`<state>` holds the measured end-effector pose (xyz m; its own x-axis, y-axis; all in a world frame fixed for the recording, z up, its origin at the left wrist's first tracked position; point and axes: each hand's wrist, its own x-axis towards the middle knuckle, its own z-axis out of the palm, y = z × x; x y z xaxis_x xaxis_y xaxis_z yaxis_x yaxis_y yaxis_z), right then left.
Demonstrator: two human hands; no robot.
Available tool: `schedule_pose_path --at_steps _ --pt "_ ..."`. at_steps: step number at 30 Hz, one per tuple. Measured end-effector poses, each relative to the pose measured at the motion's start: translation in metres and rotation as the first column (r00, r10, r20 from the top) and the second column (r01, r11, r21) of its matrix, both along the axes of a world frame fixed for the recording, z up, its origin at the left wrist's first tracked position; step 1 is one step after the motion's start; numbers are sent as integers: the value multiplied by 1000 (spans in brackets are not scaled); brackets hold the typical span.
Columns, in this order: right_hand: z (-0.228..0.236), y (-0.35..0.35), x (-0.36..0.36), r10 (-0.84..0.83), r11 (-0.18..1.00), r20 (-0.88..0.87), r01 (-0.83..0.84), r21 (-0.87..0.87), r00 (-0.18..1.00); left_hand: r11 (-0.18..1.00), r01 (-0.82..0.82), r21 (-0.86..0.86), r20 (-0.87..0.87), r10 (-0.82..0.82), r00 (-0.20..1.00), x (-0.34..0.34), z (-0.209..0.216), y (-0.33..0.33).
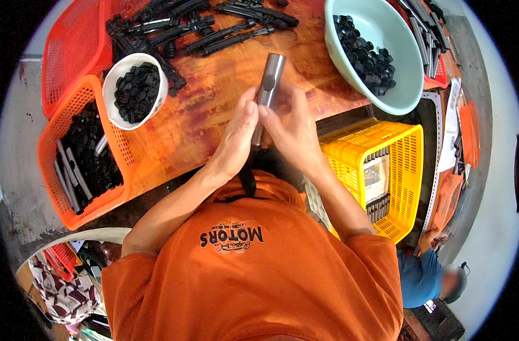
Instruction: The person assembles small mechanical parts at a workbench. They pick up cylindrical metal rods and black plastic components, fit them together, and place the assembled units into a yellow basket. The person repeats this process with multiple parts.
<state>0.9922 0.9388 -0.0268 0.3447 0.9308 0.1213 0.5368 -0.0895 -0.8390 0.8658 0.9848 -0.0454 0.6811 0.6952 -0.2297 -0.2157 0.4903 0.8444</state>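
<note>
A grey metal tube [271,71] with a dark oval cut-out in its side stands tilted between my two hands, above the near edge of the table. My left hand [240,126] is closed along the tube's left side, its thumb near the middle. From the other side my right hand [295,128] grips it, thumb pressed on the tube; its fingers are slightly blurred and partly hidden. The tube's upper end sticks out beyond the hands, and its lower end shows between my wrists.
Black plastic parts [197,28] lie across the far side of the orange-brown table [214,79]. A white bowl [112,94] and an orange basket [49,153] stand left. At right are a pale green basin [410,62] and yellow crate [410,182]. A person [421,278] sits lower right.
</note>
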Motion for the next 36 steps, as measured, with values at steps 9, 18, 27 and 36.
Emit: schedule_pose_path --at_steps 9,18,27,36 --pt "-24 16 74 -128 992 397 126 29 909 949 238 210 -314 -165 935 -19 8 -5" --pt "-33 22 74 -111 992 729 118 42 675 884 -74 462 -400 282 872 -135 72 -5" --pt "-31 27 83 -86 996 607 91 22 790 677 -316 664 -378 669 640 -209 73 -4" --pt "-31 27 82 -13 998 725 59 -38 688 356 -51 933 -345 927 147 -311 58 64"
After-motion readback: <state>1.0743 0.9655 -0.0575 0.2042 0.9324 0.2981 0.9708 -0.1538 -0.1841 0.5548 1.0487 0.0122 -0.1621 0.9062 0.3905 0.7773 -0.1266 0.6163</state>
